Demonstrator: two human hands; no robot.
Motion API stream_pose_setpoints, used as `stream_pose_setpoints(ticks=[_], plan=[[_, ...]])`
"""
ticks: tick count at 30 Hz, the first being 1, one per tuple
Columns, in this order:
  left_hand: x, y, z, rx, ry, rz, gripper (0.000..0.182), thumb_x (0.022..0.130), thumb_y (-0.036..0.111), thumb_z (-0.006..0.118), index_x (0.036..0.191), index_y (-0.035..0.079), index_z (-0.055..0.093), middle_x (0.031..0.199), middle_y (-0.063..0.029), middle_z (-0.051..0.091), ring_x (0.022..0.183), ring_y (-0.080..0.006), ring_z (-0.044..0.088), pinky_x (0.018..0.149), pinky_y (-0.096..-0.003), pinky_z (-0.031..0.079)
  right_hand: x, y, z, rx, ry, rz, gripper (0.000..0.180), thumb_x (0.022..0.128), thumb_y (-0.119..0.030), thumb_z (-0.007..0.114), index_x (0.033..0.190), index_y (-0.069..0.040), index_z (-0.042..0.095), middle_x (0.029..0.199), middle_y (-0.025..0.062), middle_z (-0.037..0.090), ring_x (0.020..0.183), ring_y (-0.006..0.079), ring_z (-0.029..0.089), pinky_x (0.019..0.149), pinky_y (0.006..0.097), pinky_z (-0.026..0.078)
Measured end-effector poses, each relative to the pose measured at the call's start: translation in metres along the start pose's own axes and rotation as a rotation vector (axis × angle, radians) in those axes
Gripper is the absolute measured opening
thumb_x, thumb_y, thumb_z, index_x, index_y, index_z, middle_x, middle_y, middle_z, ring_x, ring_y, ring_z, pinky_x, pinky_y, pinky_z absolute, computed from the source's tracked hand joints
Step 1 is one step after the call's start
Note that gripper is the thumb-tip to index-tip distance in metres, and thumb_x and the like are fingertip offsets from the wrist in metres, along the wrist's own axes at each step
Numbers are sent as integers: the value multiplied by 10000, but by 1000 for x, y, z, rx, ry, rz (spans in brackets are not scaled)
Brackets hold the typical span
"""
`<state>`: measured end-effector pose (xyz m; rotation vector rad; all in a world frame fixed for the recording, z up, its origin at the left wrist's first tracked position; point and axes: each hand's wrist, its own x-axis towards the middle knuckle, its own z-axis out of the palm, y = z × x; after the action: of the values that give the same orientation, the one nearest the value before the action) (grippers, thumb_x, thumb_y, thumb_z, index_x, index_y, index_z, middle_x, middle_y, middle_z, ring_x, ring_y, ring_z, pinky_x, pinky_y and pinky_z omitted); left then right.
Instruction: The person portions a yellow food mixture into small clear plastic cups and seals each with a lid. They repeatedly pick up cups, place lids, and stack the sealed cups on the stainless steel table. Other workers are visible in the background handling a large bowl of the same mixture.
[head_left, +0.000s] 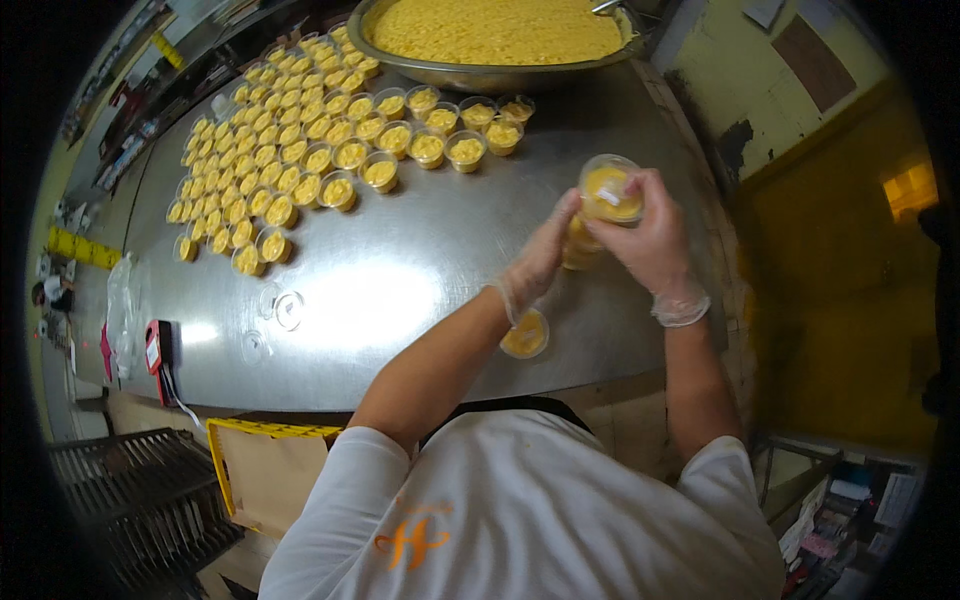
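A clear plastic cup of yellow filling (611, 193), topped with a clear lid bearing a small label, is raised near the table's right side. My right hand (646, 232), in a transparent glove, grips its right side. Against the cup's left side rests my left hand (546, 244), also gloved; its fingertips are partly hidden. Directly under the raised cup, more yellow-filled cups (582, 247) show, blurred and half covered by my hands. One lidded cup (525, 334) stands by my left wrist.
Many open filled cups (306, 187) crowd the steel table (450, 240) at left. Behind them stands a large metal bowl of yellow mixture (495, 71). Loose clear lids (288, 310), a red-and-black device (159, 358) and a plastic bag (124, 315) lie leftward. A yellow crate (225, 480) sits below the edge.
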<state>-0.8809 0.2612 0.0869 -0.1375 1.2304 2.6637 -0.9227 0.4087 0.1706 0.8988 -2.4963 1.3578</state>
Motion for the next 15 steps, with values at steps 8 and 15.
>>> stream_pose_setpoints(ticks=[8,15], plan=[[55,-51,65,169,-127,-54,813,1010,698,531,1487,40,510,1353,-108,617,1241,-202,585,1090,-337,443,-37,38,-86,-116,84,165,467,782,-89,878,1036,-69,487,1097,60,596,1054,185,582,946,348,503],[22,-10,39,314,-102,-73,885,989,701,554,1602,82,401,1601,-169,460,1507,-315,394,1231,-487,299,-43,23,-103,-48,82,52,504,790,-68,871,1211,-25,597,1553,210,509,1453,314,481,1178,429,414]])
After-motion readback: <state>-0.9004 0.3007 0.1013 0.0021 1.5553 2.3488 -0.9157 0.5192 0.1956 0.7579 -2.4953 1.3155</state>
